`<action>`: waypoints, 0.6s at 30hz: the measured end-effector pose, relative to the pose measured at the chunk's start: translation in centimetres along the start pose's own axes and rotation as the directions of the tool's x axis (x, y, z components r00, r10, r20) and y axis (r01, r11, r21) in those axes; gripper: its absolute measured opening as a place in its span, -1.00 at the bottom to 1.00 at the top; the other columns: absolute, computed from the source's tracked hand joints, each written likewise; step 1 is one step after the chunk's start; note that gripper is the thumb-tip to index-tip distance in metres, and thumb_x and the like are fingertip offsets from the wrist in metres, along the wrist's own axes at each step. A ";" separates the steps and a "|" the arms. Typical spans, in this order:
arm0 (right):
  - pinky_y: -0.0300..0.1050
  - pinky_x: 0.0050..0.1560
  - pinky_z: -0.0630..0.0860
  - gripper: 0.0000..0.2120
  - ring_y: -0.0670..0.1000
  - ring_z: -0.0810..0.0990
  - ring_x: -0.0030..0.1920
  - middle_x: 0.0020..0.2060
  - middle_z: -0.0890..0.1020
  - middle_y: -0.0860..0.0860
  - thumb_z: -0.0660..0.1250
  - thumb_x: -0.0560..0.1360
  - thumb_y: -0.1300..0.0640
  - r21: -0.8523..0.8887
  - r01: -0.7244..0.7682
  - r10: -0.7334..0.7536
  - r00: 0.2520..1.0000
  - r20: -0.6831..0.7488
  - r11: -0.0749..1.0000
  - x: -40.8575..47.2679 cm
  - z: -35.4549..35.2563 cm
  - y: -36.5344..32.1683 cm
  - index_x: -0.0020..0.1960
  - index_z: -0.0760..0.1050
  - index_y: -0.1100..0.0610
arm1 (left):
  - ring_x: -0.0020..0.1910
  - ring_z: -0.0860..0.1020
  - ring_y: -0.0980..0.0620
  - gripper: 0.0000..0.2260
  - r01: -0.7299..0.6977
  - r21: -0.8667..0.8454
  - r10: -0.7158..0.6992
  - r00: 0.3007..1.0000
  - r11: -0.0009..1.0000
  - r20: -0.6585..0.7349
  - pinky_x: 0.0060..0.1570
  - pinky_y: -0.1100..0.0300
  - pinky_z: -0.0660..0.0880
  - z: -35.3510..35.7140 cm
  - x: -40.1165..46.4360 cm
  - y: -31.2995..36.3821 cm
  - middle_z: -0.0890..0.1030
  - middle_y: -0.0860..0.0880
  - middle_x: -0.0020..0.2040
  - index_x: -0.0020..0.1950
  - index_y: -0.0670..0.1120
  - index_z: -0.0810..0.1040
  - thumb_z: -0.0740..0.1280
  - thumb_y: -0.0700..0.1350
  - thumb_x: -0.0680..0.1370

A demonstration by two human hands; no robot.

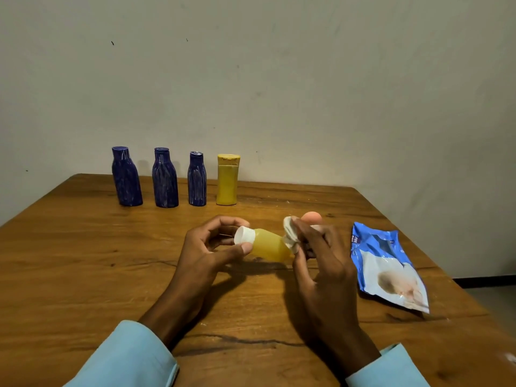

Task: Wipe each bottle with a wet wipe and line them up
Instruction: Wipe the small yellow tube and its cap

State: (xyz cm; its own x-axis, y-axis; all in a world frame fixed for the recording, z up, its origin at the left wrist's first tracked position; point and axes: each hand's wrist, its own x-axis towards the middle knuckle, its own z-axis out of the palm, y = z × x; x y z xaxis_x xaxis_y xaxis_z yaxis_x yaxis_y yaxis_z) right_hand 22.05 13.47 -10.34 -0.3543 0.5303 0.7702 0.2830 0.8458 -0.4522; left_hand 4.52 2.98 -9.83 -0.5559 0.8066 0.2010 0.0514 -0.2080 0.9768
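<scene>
1 bottle (269,244) between both fingers (245,248)

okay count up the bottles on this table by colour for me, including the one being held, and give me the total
Blue bottles: 3, standing in the row at the back
Yellow bottles: 2, one standing at the right end of the row, one with a white cap held in the left hand while the right hand wipes it
Total: 5 bottles
</scene>
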 end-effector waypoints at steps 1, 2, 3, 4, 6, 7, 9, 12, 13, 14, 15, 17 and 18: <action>-0.51 0.06 0.44 -0.45 -0.25 0.52 0.14 0.19 0.53 -0.06 0.44 0.52 0.36 0.010 0.015 -0.016 0.999 0.028 1.000 -0.1 0.1 0.0 0.47 0.49 0.07 | 0.16 0.68 -0.10 -0.73 -0.025 0.022 0.024 1.000 0.999 0.006 0.06 -0.22 0.69 0.1 -0.1 0.0 0.72 0.01 0.14 0.18 0.06 0.71 0.58 -0.15 0.50; -0.52 0.06 0.44 -0.44 -0.27 0.50 0.15 0.18 0.53 -0.06 0.45 0.51 0.36 0.019 0.028 -0.029 0.998 0.054 0.999 -0.3 0.2 -0.1 0.47 0.50 0.07 | 0.18 0.67 -0.07 -0.73 -0.046 0.045 0.045 0.999 0.998 0.014 0.08 -0.18 0.68 0.2 -0.2 0.1 0.72 0.02 0.15 0.17 0.05 0.71 0.60 -0.11 0.49; -0.52 0.06 0.43 -0.43 -0.27 0.49 0.14 0.18 0.53 -0.05 0.46 0.50 0.36 0.020 0.045 -0.046 0.996 0.073 0.999 -0.3 0.3 -0.1 0.47 0.50 0.06 | 0.18 0.67 -0.04 -0.72 -0.063 0.069 0.062 0.998 0.996 0.020 0.12 -0.17 0.66 0.4 -0.3 0.1 0.72 0.02 0.15 0.16 0.05 0.72 0.61 -0.08 0.48; -0.52 0.06 0.43 -0.41 -0.26 0.49 0.11 0.18 0.53 -0.03 0.48 0.49 0.36 0.018 0.072 -0.073 0.994 0.085 0.997 -0.4 0.3 -0.2 0.47 0.50 0.06 | 0.17 0.66 -0.02 -0.74 -0.080 0.096 0.078 0.997 0.992 0.025 0.14 -0.18 0.64 0.4 -0.3 0.2 0.72 0.02 0.15 0.15 0.06 0.73 0.61 -0.07 0.48; -0.53 0.09 0.41 -0.45 -0.25 0.45 0.13 0.19 0.54 0.03 0.47 0.50 0.29 0.029 0.130 -0.132 0.987 0.089 0.991 -0.7 0.3 -0.4 0.47 0.51 0.08 | 0.12 0.66 -0.01 -0.77 -0.121 0.171 0.117 0.993 0.978 0.036 0.13 -0.21 0.64 0.6 -0.3 0.3 0.72 0.03 0.11 0.12 0.09 0.73 0.61 -0.11 0.50; -0.52 0.10 0.41 -0.51 -0.24 0.44 0.15 0.19 0.53 0.04 0.42 0.55 0.18 0.045 0.150 -0.153 0.985 0.083 0.988 -0.7 0.3 -0.7 0.48 0.51 0.08 | 0.10 0.66 -0.01 -0.76 -0.151 0.233 0.146 0.989 0.961 0.040 0.11 -0.18 0.65 0.7 -0.3 0.3 0.71 0.05 0.09 0.12 0.12 0.73 0.61 -0.12 0.50; -0.51 0.13 0.41 -0.57 -0.25 0.43 0.18 0.22 0.50 0.02 0.21 0.68 -0.07 0.068 0.172 -0.178 0.980 0.091 0.983 -0.7 0.3 -1.2 0.48 0.50 0.07 | 0.07 0.64 0.02 -0.72 -0.214 0.356 0.209 0.976 0.910 0.052 0.05 -0.03 0.67 0.9 -0.5 0.4 0.67 0.10 0.07 0.13 0.15 0.71 0.60 -0.11 0.48; -0.54 0.19 0.38 -0.54 -0.23 0.41 0.21 0.21 0.49 0.03 0.09 0.71 -0.13 0.055 0.199 -0.204 0.969 0.137 0.979 -0.7 0.3 -1.3 0.46 0.52 0.05 | 0.09 0.61 0.11 -0.71 -0.275 0.453 0.291 0.956 0.848 0.035 0.01 0.29 0.61 1.3 -0.9 0.4 0.63 0.18 0.08 0.12 0.20 0.67 0.59 -0.09 0.48; -0.55 0.19 0.37 -0.57 -0.25 0.41 0.20 0.21 0.49 0.01 0.16 0.67 -0.08 0.065 0.197 -0.205 0.967 0.154 0.978 -0.8 0.4 -1.2 0.44 0.54 0.05 | 0.09 0.60 0.13 -0.71 -0.285 0.471 0.307 0.951 0.835 0.032 -0.01 0.37 0.57 1.4 -1.1 0.3 0.62 0.20 0.07 0.12 0.22 0.67 0.58 -0.08 0.49; -0.54 0.18 0.38 -0.60 -0.29 0.40 0.17 0.20 0.48 -0.03 0.22 0.62 -0.03 0.078 0.189 -0.200 0.965 0.167 0.979 -0.8 0.4 -1.1 0.39 0.57 0.04 | 0.08 0.59 0.14 -0.72 -0.291 0.495 0.316 0.948 0.819 0.035 -0.02 0.42 0.54 1.4 -1.2 0.2 0.61 0.20 0.06 0.11 0.24 0.66 0.57 -0.06 0.49; -0.52 0.16 0.40 -0.65 -0.30 0.41 0.16 0.19 0.45 -0.08 0.28 0.58 0.04 0.087 0.175 -0.188 0.968 0.169 0.981 -0.8 0.4 -1.0 0.33 0.61 0.04 | 0.08 0.58 0.14 -0.73 -0.296 0.526 0.325 0.945 0.798 0.039 -0.03 0.43 0.52 1.5 -1.2 0.1 0.60 0.21 0.06 0.11 0.25 0.64 0.57 -0.04 0.50; -0.44 0.08 0.46 -0.74 -0.26 0.46 0.16 0.17 0.45 -0.12 0.41 0.50 0.25 0.087 0.117 -0.127 0.984 0.122 0.989 -0.9 0.3 -0.8 0.17 0.65 0.06 | 0.08 0.56 0.17 -0.76 -0.286 0.573 0.345 0.939 0.768 0.007 -0.06 0.36 0.52 1.7 -1.3 -0.1 0.59 0.21 0.07 0.12 0.24 0.60 0.55 -0.01 0.54; -0.41 0.03 0.47 -0.72 -0.23 0.49 0.14 0.15 0.46 -0.11 0.43 0.46 0.35 0.092 0.075 -0.084 0.992 0.097 0.993 -0.9 0.2 -0.7 0.10 0.65 0.08 | 0.08 0.57 0.18 -0.78 -0.260 0.566 0.347 0.937 0.783 -0.049 -0.05 0.31 0.53 1.6 -1.3 -0.3 0.60 0.20 0.08 0.13 0.22 0.59 0.54 -0.01 0.56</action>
State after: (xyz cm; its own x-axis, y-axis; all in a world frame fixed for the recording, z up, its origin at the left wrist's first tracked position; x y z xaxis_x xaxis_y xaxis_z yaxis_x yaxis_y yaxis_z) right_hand 21.95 12.40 -10.83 -0.4612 0.4608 0.7582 0.1729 0.8849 -0.4326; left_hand 6.58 2.93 -10.21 -0.5437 0.6559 0.5236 0.6541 -0.0597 0.7540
